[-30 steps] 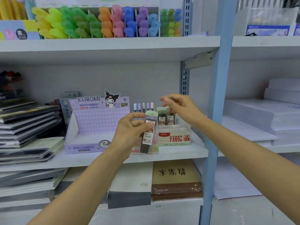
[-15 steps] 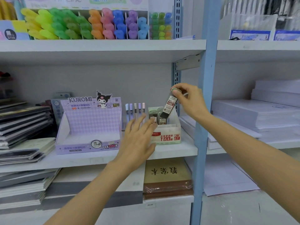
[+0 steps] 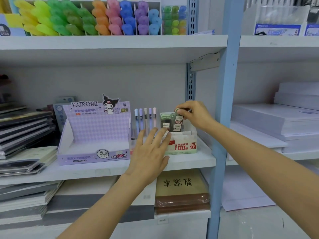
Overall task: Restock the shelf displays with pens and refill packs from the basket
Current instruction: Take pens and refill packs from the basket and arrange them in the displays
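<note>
Right of the frame's centre, the right hand (image 3: pixel 194 114) is pinching the green cap of a refill pack (image 3: pixel 177 123) between thumb and curled fingertips, holding it nearly upright with its lower end inside the white display box (image 3: pixel 183 146), just beside other packs (image 3: pixel 165 121) standing there. At centre, the left hand (image 3: pixel 150 152) is reaching forward with fingers straight and slightly spread, its tips lying over the box's left front edge; whether they are touching it cannot be told. Pastel pens (image 3: pixel 145 120) are standing between this box and the purple Kuromi box (image 3: pixel 96 135), all sitting on the middle shelf (image 3: pixel 189 162).
</note>
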`<state>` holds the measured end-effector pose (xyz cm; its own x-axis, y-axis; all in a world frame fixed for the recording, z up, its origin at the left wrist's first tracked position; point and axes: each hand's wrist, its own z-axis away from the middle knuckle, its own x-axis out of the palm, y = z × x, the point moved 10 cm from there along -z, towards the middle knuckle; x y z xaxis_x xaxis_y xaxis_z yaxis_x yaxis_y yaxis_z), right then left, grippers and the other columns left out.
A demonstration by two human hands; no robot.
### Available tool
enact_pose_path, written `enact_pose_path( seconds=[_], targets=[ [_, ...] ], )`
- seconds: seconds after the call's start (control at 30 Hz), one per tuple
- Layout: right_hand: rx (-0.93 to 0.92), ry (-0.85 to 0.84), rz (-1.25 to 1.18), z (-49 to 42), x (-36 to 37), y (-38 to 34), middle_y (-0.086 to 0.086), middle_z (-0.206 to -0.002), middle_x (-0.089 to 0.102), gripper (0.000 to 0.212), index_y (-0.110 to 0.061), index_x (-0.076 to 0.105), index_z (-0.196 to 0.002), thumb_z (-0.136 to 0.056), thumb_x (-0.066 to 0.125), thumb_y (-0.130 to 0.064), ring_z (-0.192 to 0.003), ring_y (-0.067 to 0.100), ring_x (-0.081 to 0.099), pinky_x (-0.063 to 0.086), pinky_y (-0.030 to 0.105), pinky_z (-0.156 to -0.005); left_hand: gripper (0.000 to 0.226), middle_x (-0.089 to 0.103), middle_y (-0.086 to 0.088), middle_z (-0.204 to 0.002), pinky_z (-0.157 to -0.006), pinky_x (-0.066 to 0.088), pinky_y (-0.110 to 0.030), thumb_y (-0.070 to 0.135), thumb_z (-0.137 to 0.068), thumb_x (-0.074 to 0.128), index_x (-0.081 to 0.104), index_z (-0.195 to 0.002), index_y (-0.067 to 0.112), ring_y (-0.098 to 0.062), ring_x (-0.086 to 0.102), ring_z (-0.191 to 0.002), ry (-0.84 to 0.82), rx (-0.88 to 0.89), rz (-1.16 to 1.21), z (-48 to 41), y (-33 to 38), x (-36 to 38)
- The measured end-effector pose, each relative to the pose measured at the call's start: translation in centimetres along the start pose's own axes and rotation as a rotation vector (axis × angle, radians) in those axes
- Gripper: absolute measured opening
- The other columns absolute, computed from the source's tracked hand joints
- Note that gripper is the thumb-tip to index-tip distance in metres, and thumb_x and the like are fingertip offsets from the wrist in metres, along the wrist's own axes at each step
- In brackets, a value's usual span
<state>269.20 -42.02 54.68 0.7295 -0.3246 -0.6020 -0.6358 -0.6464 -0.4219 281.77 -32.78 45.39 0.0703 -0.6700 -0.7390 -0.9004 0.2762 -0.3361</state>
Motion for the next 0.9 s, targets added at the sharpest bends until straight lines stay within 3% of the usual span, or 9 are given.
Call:
enact_pose_path(
  seconds=[0.1, 0.17, 0.3, 0.47, 0.57, 0.67, 0.8, 0.9],
  targets=[
    [0.072, -0.212, -0.017, -0.3, 2.5, 1.2, -0.001, -0.095, 0.072, 0.019, -0.011, 0.073, -0.108, -0.094, 0.061, -0.015, -0.076, 0.003, 0.064, 0.052, 0.014, -0.068, 0.061, 0.024, -0.005, -0.156, -0.116, 0.010, -0.052, 0.044, -0.096, 0.040, 0.024, -0.151, 0.020, -0.028, 0.021, -0.144, 0.020, -0.004, 0.024, 0.0, 0.0, -0.2],
    [0.086, -0.261, -0.007, -0.6, 3.3, 1.4, 0.001, -0.095, 0.072, 0.020, -0.010, 0.072, -0.109, -0.094, 0.062, -0.016, -0.078, 0.005, 0.064, 0.052, 0.015, -0.068, 0.057, 0.031, -0.004, -0.153, -0.114, 0.017, -0.050, 0.041, -0.094, 0.045, 0.032, -0.146, 0.021, -0.027, 0.026, -0.141, 0.048, -0.011, 0.049, 0.0, -0.2, -0.7],
    [0.061, -0.136, 0.030, -0.3, 3.1, 1.0, -0.004, -0.088, 0.065, 0.017, -0.016, 0.068, -0.108, -0.091, 0.065, -0.015, -0.079, 0.008, 0.060, 0.052, 0.023, -0.075, 0.058, 0.032, -0.004, -0.152, -0.112, 0.019, -0.049, 0.040, -0.092, 0.048, 0.033, -0.145, 0.021, -0.027, 0.029, -0.139, 0.038, -0.007, 0.044, 0.1, -0.1, -0.7],
    [-0.041, 0.072, 0.151, 2.5, 1.3, -0.9, -0.004, -0.103, 0.053, 0.006, -0.017, 0.065, -0.096, -0.092, 0.063, -0.020, -0.097, 0.012, 0.052, 0.043, 0.025, -0.089, 0.056, 0.045, -0.006, -0.144, -0.109, 0.028, -0.051, 0.035, -0.087, 0.060, 0.047, -0.138, 0.018, -0.029, 0.041, -0.133, 0.067, -0.025, 0.062, 0.3, 0.0, -1.2],
    [-0.078, 0.098, 0.154, 5.9, 1.1, -2.2, -0.008, -0.100, 0.053, 0.013, -0.019, 0.064, -0.096, -0.096, 0.055, -0.029, -0.097, 0.011, 0.051, 0.041, 0.028, -0.090, 0.055, 0.042, -0.007, -0.147, -0.112, 0.023, -0.052, 0.033, -0.087, 0.058, 0.045, -0.139, 0.020, -0.031, 0.034, -0.138, 0.076, -0.044, 0.077, 0.4, -0.1, -1.1],
    [-0.111, -0.007, 0.209, 9.7, 2.7, -3.1, -0.010, -0.106, 0.059, 0.025, -0.024, 0.060, -0.115, -0.096, 0.052, -0.038, -0.102, 0.007, 0.052, 0.035, 0.029, -0.095, 0.062, 0.029, -0.012, -0.155, -0.115, 0.013, -0.057, 0.028, -0.084, 0.062, 0.042, -0.142, 0.023, -0.035, 0.018, -0.146, 0.077, -0.116, 0.117, 0.8, -0.5, -0.8],
    [-0.088, -0.053, 0.192, 10.9, 3.0, -3.0, -0.008, -0.105, 0.060, 0.031, -0.024, 0.055, -0.121, -0.092, 0.063, -0.029, -0.103, 0.009, 0.052, 0.032, 0.031, -0.101, 0.070, 0.009, -0.011, -0.161, -0.117, -0.008, -0.055, 0.029, -0.088, 0.057, 0.026, -0.151, 0.028, -0.033, 0.000, -0.149, 0.057, -0.137, 0.115, 1.4, -0.3, -0.4],
    [-0.065, -0.048, 0.173, 10.7, 2.7, -3.5, -0.004, -0.109, 0.059, 0.031, -0.020, 0.057, -0.120, -0.091, 0.065, -0.024, -0.106, 0.012, 0.050, 0.037, 0.038, -0.101, 0.073, 0.005, -0.012, -0.162, -0.118, -0.012, -0.051, 0.028, -0.091, 0.055, 0.019, -0.154, 0.024, -0.031, -0.006, -0.150, 0.089, -0.105, 0.182, 1.9, -0.1, -1.5]
  ],
)
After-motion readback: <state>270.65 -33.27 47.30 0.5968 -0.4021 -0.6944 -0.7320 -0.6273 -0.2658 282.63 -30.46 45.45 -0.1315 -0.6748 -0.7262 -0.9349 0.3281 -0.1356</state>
